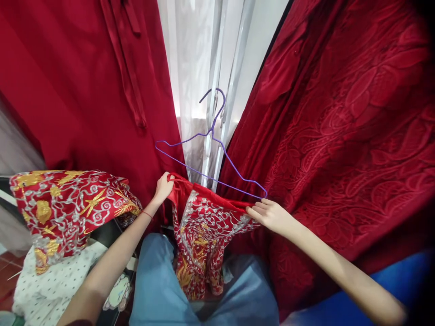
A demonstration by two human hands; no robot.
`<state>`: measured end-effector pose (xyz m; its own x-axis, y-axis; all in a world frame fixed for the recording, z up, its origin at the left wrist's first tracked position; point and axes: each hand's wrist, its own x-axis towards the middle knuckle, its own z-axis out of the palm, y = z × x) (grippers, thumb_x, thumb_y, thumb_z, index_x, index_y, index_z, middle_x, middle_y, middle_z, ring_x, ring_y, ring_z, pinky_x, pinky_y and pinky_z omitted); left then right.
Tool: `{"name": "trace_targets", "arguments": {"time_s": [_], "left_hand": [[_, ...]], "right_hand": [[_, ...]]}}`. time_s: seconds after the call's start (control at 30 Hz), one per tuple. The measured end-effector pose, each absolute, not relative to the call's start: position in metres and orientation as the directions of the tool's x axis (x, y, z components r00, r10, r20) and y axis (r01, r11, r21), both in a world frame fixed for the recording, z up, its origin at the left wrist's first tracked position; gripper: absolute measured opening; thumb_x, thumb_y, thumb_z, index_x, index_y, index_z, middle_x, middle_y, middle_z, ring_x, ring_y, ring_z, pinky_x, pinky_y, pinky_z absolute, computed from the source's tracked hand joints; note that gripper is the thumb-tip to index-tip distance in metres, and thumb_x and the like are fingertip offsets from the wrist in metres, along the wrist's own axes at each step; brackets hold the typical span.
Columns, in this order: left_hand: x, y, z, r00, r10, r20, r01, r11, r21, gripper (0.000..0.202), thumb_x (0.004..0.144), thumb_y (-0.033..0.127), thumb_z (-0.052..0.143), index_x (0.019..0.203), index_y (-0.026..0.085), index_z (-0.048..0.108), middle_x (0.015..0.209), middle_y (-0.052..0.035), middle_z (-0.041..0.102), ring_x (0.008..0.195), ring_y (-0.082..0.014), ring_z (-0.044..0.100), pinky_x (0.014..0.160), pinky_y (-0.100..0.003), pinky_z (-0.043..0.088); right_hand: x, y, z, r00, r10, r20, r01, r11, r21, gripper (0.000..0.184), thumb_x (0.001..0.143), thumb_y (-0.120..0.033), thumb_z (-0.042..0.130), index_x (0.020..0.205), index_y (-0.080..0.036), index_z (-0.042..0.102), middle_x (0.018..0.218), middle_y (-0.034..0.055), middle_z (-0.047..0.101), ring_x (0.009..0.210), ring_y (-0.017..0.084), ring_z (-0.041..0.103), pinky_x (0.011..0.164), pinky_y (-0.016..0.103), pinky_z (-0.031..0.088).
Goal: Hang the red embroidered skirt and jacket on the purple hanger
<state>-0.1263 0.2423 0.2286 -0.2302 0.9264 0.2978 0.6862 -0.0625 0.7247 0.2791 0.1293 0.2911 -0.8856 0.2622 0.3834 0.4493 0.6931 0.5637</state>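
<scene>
Head view, nearest first: blue-jeaned legs (pixel 159 290) at bottom centre, knees pointing forward. White dotted cloth (pixel 50 290) at lower left, on a surface hard to make out. Above it, a second embroidered red piece (pixel 68 203) with gold and silver pattern, draped in a heap at left.

Between the knees, embroidered red garment (pixel 200 244) hanging down, gold and silver stitching facing the camera, top edge stretched between both hands. Left hand (pixel 163 186) closed, fingers pinching the garment's upper left corner; thin red cord at the wrist. Right hand (pixel 272 215) at the upper right edge, fingers curled over fabric and touching the lower right end of the purple wire hanger (pixel 210 154); possibly gripping both wire and cloth, contact partly hidden by the fingers.

Hanger tilted, left end higher and free in the air, bottom bar running just above the garment's top edge, hook up against the white window frame (pixel 217 90). Sheer white curtain (pixel 190 68) beside the frame.

Farthest: plain red satin cloth (pixel 78 81) hanging at left, red patterned curtain (pixel 346 127) filling the right side.
</scene>
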Motion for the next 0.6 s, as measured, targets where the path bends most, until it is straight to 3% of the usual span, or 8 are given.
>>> {"name": "trace_targets", "arguments": {"time_s": [0.1,0.27,0.43,0.6], "left_hand": [[-0.122,0.248,0.243,-0.225,0.925,0.306,0.618,-0.107,0.779,0.017,0.083,0.034,0.045,0.072,0.022,0.049,0.072,-0.0017,0.062,0.072,-0.0184,0.058,0.071,-0.028,0.044],[-0.115,0.262,0.245,-0.305,0.933,0.193,0.321,-0.09,0.943,0.014,0.073,0.03,0.054,0.071,0.017,0.058,0.066,0.0,0.059,0.063,-0.0154,0.052,0.063,-0.026,0.041],[-0.111,0.271,0.252,-0.337,0.926,0.171,0.236,-0.093,0.967,0.009,0.068,0.024,0.054,0.066,0.016,0.058,0.062,0.0001,0.058,0.058,-0.0138,0.05,0.058,-0.025,0.038],[-0.115,0.275,0.256,-0.395,0.895,0.208,0.205,-0.134,0.969,0.011,0.07,0.027,0.056,0.064,0.017,0.057,0.059,0.0019,0.055,0.056,-0.0127,0.047,0.057,-0.025,0.036]], "right_hand": [[0.303,0.13,0.289,-0.876,0.359,0.322,0.482,0.676,0.558,0.03,0.098,-0.003,0.039,0.084,-0.018,0.061,0.065,0.001,0.064,0.064,0.016,0.056,0.071,0.033,0.035],[0.325,0.126,0.297,-0.816,0.503,0.286,0.575,0.652,0.494,0.026,0.097,-0.004,0.042,0.09,-0.018,0.063,0.088,0.0061,0.074,0.093,0.018,0.066,0.078,0.033,0.033],[0.325,0.128,0.309,-0.799,0.501,0.332,0.601,0.654,0.459,0.026,0.098,-0.008,0.043,0.083,-0.019,0.061,0.101,0.0074,0.076,0.103,0.017,0.067,0.083,0.033,0.035],[0.325,0.129,0.329,-0.796,0.456,0.397,0.605,0.607,0.515,0.019,0.097,-0.013,0.049,0.088,-0.02,0.065,0.09,0.0039,0.076,0.098,0.019,0.066,0.085,0.033,0.036]]}}
